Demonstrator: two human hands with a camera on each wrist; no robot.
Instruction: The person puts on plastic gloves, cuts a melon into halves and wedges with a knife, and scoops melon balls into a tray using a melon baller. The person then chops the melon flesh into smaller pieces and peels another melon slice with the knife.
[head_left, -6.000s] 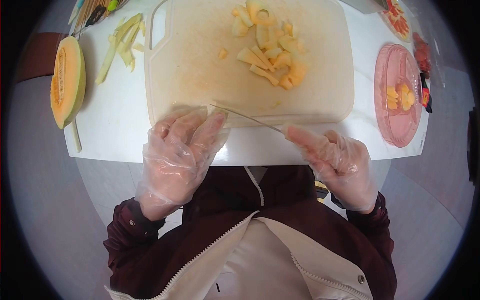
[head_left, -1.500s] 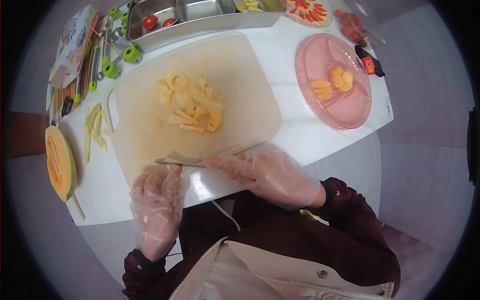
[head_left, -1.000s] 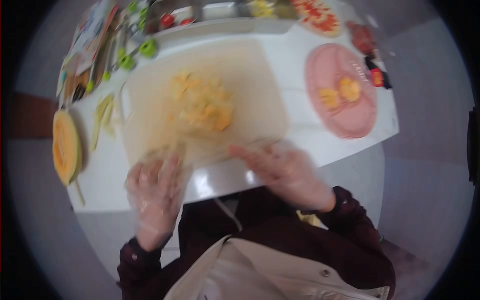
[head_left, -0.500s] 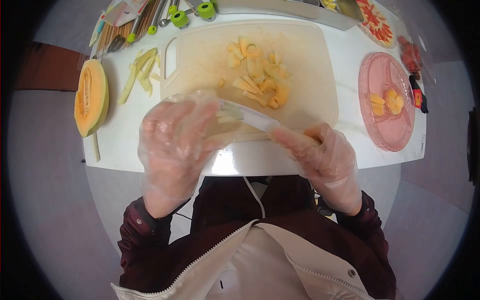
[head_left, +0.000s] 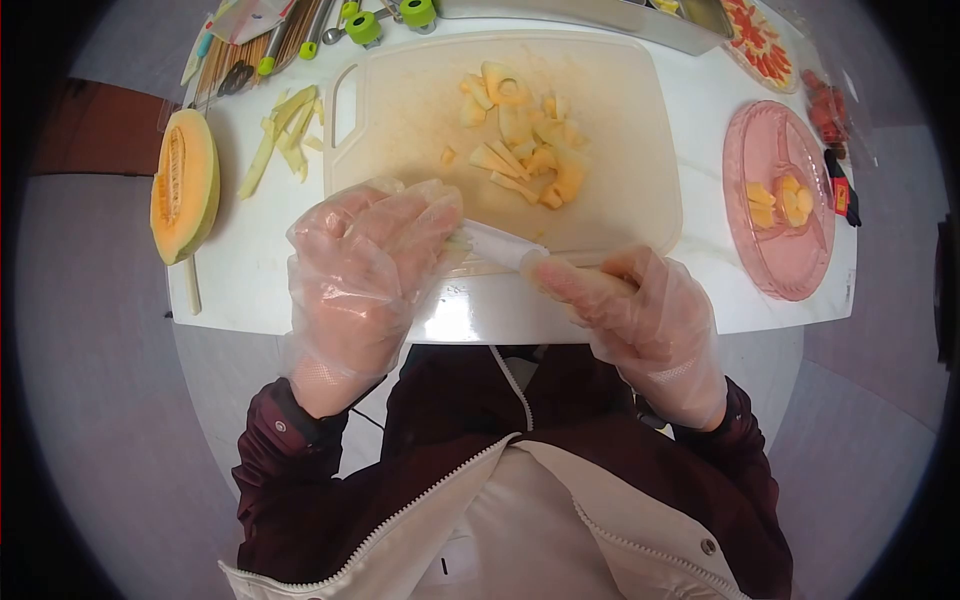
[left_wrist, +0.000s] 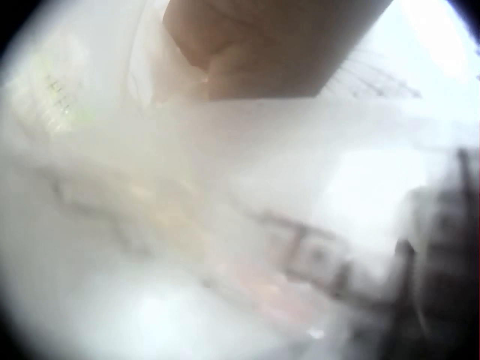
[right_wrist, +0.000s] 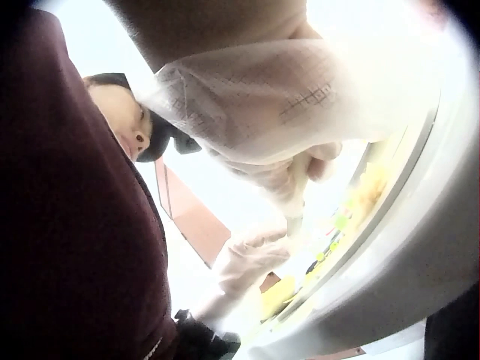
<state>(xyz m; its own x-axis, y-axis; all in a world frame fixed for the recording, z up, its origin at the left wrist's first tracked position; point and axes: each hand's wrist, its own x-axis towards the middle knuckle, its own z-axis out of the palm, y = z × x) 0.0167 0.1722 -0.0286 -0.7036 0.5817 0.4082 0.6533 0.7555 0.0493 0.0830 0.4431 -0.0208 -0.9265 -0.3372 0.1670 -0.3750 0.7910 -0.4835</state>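
Note:
In the head view, my gloved right hand grips a knife by its pale handle, the broad white blade pointing left. The blade's tip meets the fingertips of my gloved left hand. Those fingers hold a pale green melon piece, mostly hidden by the hand and blade. Both hands are over the front edge of the cutting board. Cut melon pieces lie in a heap on the board behind them. The left wrist view is fogged by the glove. Both gloved hands show in the right wrist view.
A halved melon and peel strips lie left of the board. On the right stands a pink divided plate with melon bits. Behind are green-handled tools, a steel tray and a plate of red fruit.
The head view has swung about and come back. The knife, seen edge-on before, now shows its broad side. Over the last half second its blade has shifted slightly left, against the left hand.

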